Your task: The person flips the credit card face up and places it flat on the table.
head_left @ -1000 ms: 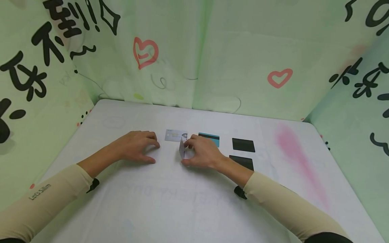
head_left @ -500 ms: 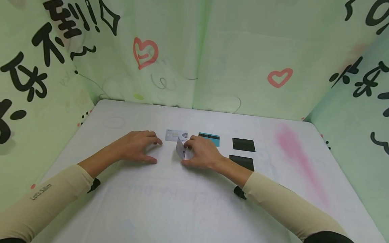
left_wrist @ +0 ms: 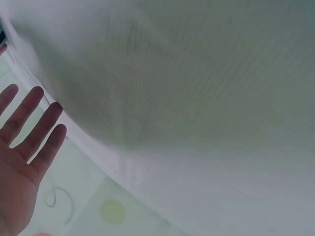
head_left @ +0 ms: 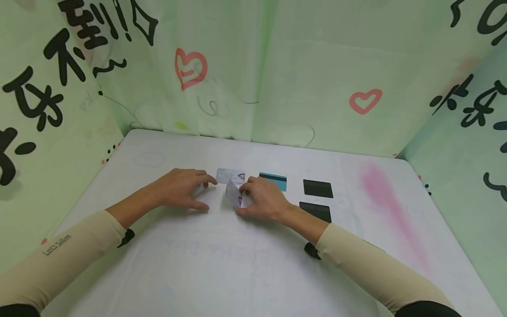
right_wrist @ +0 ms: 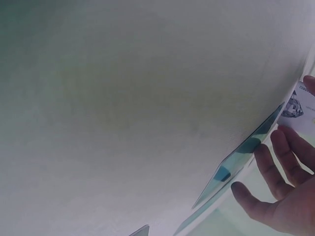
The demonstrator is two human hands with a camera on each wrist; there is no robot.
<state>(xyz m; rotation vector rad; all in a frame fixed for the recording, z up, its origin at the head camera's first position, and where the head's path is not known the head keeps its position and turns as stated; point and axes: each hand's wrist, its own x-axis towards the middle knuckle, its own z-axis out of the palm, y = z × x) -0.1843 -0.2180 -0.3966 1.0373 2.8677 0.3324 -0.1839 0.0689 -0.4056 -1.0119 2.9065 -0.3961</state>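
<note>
A silver-grey card (head_left: 233,193) stands tilted on its edge above the table, leaning left. My right hand (head_left: 264,198) pinches it at its right side. In the right wrist view, a diamond print shows on the held card (right_wrist: 298,109), with fingertips at its edges. My left hand (head_left: 183,188) is just left of that card, fingers extended and apart from it, holding nothing. In the left wrist view, the fingers of the left hand (left_wrist: 22,157) are spread. Behind the held card lies another silver VIP card (head_left: 229,175), flat on the table.
A blue card with a black stripe (head_left: 274,180) lies beyond my right hand. Two black cards lie to the right, a farther one (head_left: 318,189) and a nearer one (head_left: 317,211) partly behind my right forearm. Printed green cloth (head_left: 301,79) walls the white table (head_left: 237,273).
The held card has tipped over to the left in my right hand, showing more of its face. My left hand has moved slightly right toward it.
</note>
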